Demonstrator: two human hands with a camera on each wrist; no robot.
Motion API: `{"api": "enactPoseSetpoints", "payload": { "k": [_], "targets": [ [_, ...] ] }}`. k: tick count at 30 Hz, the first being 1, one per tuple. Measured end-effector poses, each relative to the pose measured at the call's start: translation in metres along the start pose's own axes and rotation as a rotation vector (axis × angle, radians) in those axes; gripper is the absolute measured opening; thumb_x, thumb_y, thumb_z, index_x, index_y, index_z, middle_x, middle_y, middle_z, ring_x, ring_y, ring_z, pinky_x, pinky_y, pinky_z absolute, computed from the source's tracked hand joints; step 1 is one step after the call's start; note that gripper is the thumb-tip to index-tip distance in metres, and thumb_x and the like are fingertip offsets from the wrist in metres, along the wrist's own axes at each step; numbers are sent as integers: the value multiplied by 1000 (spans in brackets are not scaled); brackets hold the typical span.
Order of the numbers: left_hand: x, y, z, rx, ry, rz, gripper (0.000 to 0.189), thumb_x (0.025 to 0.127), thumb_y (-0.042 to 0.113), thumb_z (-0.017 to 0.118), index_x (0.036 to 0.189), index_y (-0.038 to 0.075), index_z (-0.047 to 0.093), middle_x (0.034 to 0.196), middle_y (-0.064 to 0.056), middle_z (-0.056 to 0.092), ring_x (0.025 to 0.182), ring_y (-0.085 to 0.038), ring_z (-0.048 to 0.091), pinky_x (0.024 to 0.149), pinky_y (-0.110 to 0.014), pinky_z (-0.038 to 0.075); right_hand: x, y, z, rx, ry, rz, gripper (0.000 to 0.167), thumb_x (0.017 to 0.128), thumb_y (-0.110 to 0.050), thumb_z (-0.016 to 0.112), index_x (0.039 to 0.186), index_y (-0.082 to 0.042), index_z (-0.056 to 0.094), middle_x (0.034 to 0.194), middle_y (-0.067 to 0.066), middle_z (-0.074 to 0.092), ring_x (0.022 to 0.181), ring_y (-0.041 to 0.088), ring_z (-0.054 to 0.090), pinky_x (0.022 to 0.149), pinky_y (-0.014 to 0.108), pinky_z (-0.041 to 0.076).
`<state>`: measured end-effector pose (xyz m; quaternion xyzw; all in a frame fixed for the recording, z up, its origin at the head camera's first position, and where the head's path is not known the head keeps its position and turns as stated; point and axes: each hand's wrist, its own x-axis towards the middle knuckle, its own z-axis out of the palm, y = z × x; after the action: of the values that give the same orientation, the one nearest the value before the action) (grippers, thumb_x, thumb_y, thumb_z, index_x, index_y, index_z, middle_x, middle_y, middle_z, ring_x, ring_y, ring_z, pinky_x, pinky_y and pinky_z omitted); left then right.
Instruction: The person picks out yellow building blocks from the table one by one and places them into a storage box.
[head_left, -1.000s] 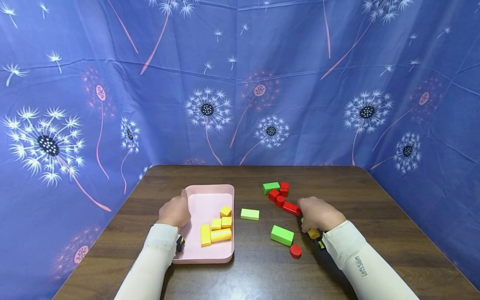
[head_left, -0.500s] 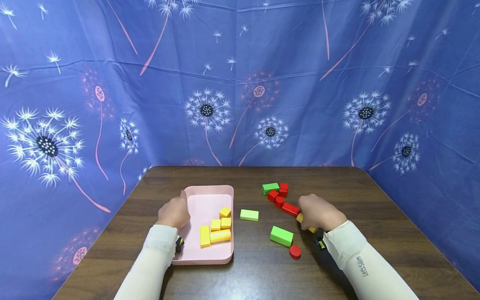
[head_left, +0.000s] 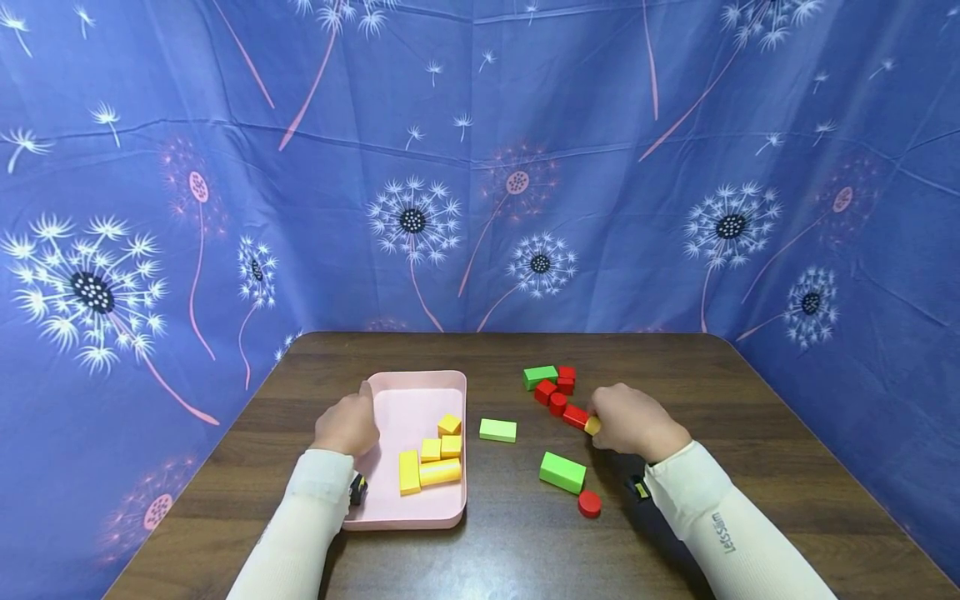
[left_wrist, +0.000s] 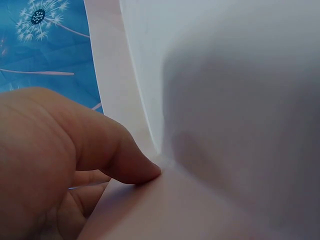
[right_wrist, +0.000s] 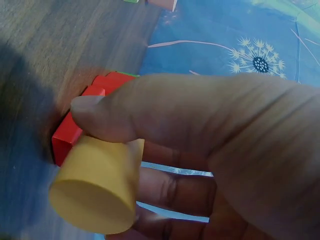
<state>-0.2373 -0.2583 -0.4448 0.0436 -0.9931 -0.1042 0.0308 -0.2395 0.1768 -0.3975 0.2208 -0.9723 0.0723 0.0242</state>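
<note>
At the left of the head view my left hand (head_left: pixel 347 425) grips the side wall of a pink tray (head_left: pixel 397 408). In the left wrist view the thumb (left_wrist: pixel 132 162) presses on the inside of the wall, with the other fingers behind it. Several yellow blocks (head_left: pixel 409 472) lie in the tray's right half. My right hand (head_left: pixel 633 422) holds a yellow cylinder block (right_wrist: pixel 95 185) between thumb and fingers. One end of it shows at the hand's left side in the head view, overlapping the end of a red rectangular block (head_left: pixel 575 416).
Several red blocks (head_left: pixel 545 392) and a green block (head_left: pixel 540 377) form a loose row toward the back. A light green block (head_left: pixel 498 430), a bright green block (head_left: pixel 562 472) and a red disc (head_left: pixel 589 503) lie on the wooden table (head_left: pixel 495 550). A patterned blue cloth (head_left: pixel 465 167) hangs behind.
The yellow cylinder block has come up from beneath my right hand and now pokes out at its left. The right hand has shifted slightly left and away from me. My left hand stays put.
</note>
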Motion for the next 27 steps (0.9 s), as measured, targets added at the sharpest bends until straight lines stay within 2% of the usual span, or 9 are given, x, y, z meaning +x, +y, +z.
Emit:
{"api": "enactPoseSetpoints", "payload": {
  "k": [7, 13, 17, 21, 27],
  "targets": [
    [2, -1, 0, 4, -10, 1, 79, 91, 10, 67, 157, -8, 29, 132, -26, 66, 98, -41, 72, 78, -61, 58, 3, -2, -2, 36, -25, 4, 14, 76, -5, 74, 73, -17, 67, 65, -4, 50, 60, 15, 42, 55, 31, 33],
    [1, 0, -1, 0, -10, 7, 79, 91, 9, 66, 158, -9, 28, 135, -26, 64, 101, -43, 72, 80, -62, 58, 4, -4, -2, 60, -4, -21, 17, 81, -8, 72, 71, -17, 61, 63, -5, 43, 59, 12, 37, 56, 30, 30],
    [0, -1, -2, 1, -5, 9, 79, 90, 9, 66, 158, -8, 29, 134, -26, 65, 99, -42, 72, 79, -62, 58, 5, -6, -2, 85, 12, -58, 5, 83, -8, 72, 86, -11, 71, 73, -5, 56, 65, 14, 45, 61, 31, 38],
    [0, 0, -1, 3, 1, 8, 78, 91, 10, 65, 158, -7, 30, 135, -26, 65, 100, -42, 72, 79, -62, 58, 6, -9, -1, 73, 34, -82, 25, 83, -9, 75, 108, -6, 76, 87, -3, 66, 75, 15, 53, 69, 33, 47],
    [0, 0, 0, 1, 10, 8, 75, 92, 10, 64, 157, -9, 31, 130, -27, 67, 98, -42, 73, 79, -61, 59, 7, -12, 1, 62, 55, -95, 30, 81, -10, 78, 110, -7, 73, 83, -4, 62, 74, 15, 52, 68, 32, 47]
  ]
}}
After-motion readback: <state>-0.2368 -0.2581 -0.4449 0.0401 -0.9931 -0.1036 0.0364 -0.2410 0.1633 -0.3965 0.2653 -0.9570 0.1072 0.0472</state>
